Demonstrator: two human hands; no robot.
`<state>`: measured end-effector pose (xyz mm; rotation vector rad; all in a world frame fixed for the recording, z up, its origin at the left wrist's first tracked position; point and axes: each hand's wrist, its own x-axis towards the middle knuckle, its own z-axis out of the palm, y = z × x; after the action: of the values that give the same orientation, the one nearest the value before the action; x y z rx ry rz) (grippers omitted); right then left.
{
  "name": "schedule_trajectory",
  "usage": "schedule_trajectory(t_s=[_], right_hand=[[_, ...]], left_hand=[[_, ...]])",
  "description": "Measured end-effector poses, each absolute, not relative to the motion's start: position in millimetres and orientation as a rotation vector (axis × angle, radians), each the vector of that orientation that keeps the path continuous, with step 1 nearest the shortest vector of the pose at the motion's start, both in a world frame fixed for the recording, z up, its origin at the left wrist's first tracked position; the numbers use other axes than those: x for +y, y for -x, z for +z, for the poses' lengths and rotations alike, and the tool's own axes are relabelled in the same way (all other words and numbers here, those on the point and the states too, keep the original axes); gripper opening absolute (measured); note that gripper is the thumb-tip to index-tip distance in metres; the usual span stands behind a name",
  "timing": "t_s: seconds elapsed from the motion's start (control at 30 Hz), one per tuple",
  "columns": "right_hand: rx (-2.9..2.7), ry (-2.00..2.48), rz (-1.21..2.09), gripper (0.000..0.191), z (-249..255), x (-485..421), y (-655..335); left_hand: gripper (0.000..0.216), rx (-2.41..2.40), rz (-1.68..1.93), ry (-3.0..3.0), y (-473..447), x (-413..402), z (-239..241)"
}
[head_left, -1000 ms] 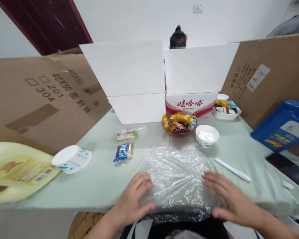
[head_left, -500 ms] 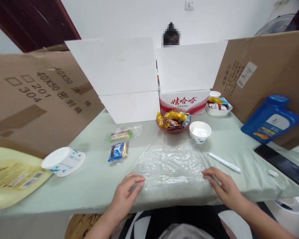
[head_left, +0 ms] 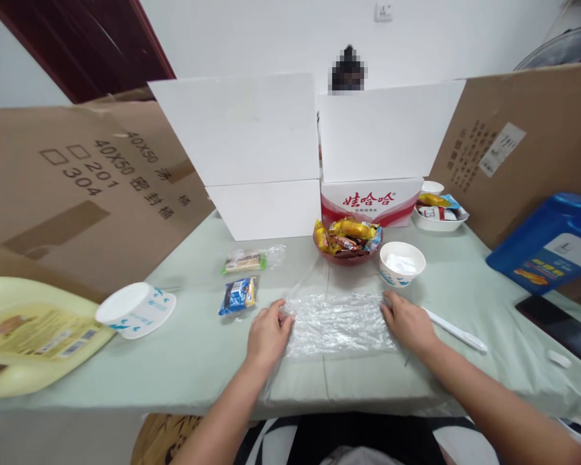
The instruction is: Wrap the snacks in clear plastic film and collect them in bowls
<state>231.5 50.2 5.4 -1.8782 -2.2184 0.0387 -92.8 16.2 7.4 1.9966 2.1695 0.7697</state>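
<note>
A crinkled sheet of clear plastic film (head_left: 339, 326) lies flat on the table before me; whether it is a bag I cannot tell. My left hand (head_left: 270, 332) pinches its far left corner between thumb and fingers. At the far right corner, my right hand (head_left: 409, 321) grips the film the same way, its fingertips partly hidden. Left of the film lie a blue-wrapped snack (head_left: 238, 296) and a green-edged snack packet (head_left: 244, 261). Beyond it stand a reddish bowl of wrapped snacks (head_left: 347, 242) and a paper bowl (head_left: 401, 263) with something white inside.
A white, slim-handled tool (head_left: 458, 330) lies beside my right hand. Further right are a blue bottle (head_left: 545, 242) and a dark phone (head_left: 559, 329). An overturned paper bowl (head_left: 135, 310) and a yellow jug (head_left: 33, 342) lie left. Cardboard panels (head_left: 91, 194) and a white box (head_left: 370, 201) enclose the table.
Both hands have moved away from me, from the film's near corners to its far ones. The film now looks shorter front to back. The view has shifted slightly left.
</note>
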Motion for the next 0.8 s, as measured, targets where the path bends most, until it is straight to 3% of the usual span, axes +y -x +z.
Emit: schedule_trajectory(t_s=[0.2,0.27,0.33,0.4,0.47,0.67,0.8], right_hand=[[-2.225,1.5,-0.169,0.036,27.8,39.0,-229.5],[-2.387,1.299,-0.12,0.041,26.3,37.2,-223.1],[-2.583,1.166,-0.034,0.057,17.2,37.4,-216.2],[-2.723,1.164,0.055,0.074,6.4,38.4,-212.1],[-2.776,1.23,0.134,0.08,0.8,37.7,-212.8],[-2.75,1.16,0.144,0.083,10.1,11.3,-243.8],[-2.824,1.051,0.161,0.089,4.2,-17.3,-271.3]], left_hand=[[0.023,2.041,1.062,-2.443,85.3,5.4,25.1],[0.024,1.712,0.838,-2.662,76.0,5.3,23.9],[0.039,1.48,0.528,-2.77,67.9,8.1,16.6],[0.062,1.436,0.303,-2.778,64.1,11.0,7.7],[0.069,1.457,0.223,-2.757,65.3,11.0,2.6],[0.049,1.442,0.522,-2.775,86.6,-15.0,17.3],[0.04,1.26,0.44,-2.761,108.4,-38.1,20.9]])
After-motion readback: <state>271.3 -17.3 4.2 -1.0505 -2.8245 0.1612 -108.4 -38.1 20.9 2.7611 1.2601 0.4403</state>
